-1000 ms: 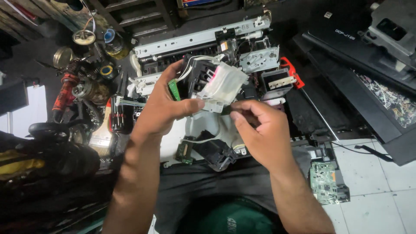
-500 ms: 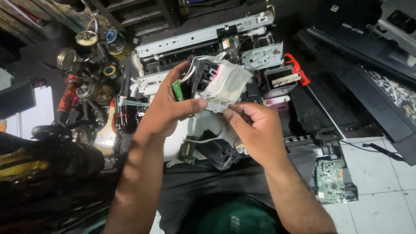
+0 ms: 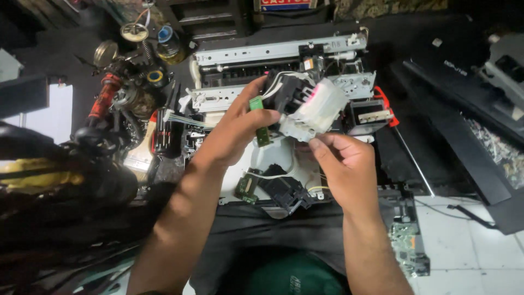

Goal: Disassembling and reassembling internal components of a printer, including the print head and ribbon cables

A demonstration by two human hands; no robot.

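Note:
My left hand (image 3: 237,131) grips a printer ink-cartridge carriage (image 3: 305,106), a black block with a translucent white housing, pink inside, and a small green circuit board at its left edge. White wires run from its top. My right hand (image 3: 344,164) pinches the underside of the white housing with thumb and fingers. Both hands hold the carriage above an opened printer chassis (image 3: 273,57) with a bare metal rail.
Screwdrivers, a brush and round tins crowd the left (image 3: 136,82). Black printer covers (image 3: 464,109) lie to the right, a green circuit board (image 3: 406,240) sits on the white tile floor, and a loose black part (image 3: 284,191) rests below the hands.
The carriage has been lifted slightly and tilted; my right hand shifted from its lower left corner to under the white housing. The view moved a little.

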